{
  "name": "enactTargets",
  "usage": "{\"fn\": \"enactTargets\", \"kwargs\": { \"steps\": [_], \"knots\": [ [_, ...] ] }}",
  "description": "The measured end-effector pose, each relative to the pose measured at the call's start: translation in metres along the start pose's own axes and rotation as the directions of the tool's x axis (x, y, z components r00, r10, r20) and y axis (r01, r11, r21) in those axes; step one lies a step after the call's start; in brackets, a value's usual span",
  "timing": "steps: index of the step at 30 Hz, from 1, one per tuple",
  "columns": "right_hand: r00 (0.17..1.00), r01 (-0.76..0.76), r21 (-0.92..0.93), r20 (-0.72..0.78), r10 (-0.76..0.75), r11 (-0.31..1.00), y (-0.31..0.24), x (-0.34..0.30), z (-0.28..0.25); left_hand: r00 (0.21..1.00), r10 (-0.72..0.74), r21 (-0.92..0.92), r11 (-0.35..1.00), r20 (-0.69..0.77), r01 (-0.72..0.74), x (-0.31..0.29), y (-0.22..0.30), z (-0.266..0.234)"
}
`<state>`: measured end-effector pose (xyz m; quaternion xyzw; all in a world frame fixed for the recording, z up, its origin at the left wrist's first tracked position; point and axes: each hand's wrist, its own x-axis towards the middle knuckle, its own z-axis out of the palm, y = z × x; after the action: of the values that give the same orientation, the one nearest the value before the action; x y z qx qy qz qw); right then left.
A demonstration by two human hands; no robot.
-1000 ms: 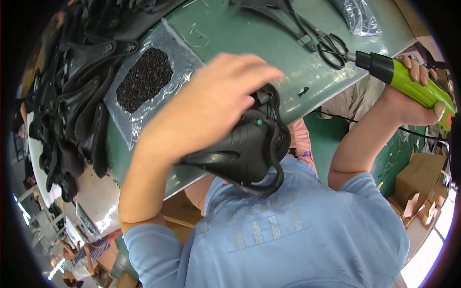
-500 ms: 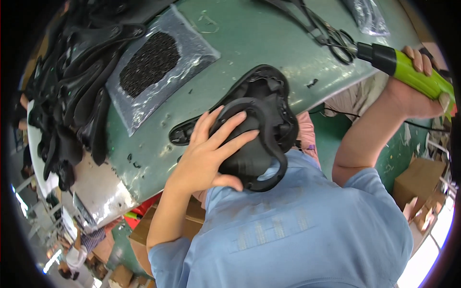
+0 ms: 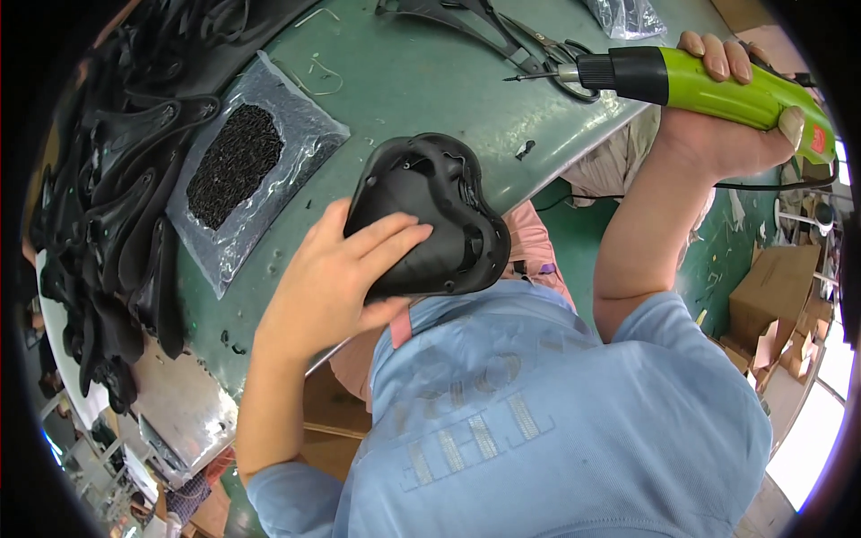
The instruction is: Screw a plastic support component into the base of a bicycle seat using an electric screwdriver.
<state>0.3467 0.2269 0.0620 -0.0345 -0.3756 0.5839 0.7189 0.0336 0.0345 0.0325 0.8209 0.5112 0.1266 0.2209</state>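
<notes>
My left hand (image 3: 314, 287) grips a black moulded bicycle saddle (image 3: 448, 238) at the table's near edge, its fingers spread over a smooth black panel. The saddle's rounded, lobed end shows a raised rim with openings; my hand hides part of the rest. Raised at the right, my right hand (image 3: 717, 143) is wrapped round a green and black electric screwdriver (image 3: 744, 97). Its thin bit points left above the table, apart from the saddle. Behind the tool lies a pair of scissors (image 3: 536, 38).
A clear bag (image 3: 314, 134) of small black screw-like pieces (image 3: 235, 170) lies on the green table (image 3: 377, 90). Several black saddle parts (image 3: 134, 215) are heaped at the left. A black forked part (image 3: 489, 27) lies at the back, near another clear bag (image 3: 628, 18). Cardboard boxes (image 3: 776, 287) stand at right.
The saddle has been turned in my left hand, and the loop-shaped black frame now sits along its rim. My right hand has brought the screwdriver left in view.
</notes>
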Motion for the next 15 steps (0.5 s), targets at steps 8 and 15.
{"fn": "enactTargets", "kwargs": {
  "steps": [8, 15],
  "knots": [
    [1.0, -0.002, -0.017, 0.03, 0.003, 1.0, 0.006, -0.004, 0.004, 1.0, -0.016, 0.214, 0.977, 0.014, 0.013, 0.006, 0.013, -0.002],
    [0.998, -0.026, -0.013, 0.063, 0.027, 1.0, 0.025, -0.003, 0.014, 1.0, 0.018, 0.207, 0.978, -0.021, -0.013, -0.001, 0.015, 0.021]
  ]
}}
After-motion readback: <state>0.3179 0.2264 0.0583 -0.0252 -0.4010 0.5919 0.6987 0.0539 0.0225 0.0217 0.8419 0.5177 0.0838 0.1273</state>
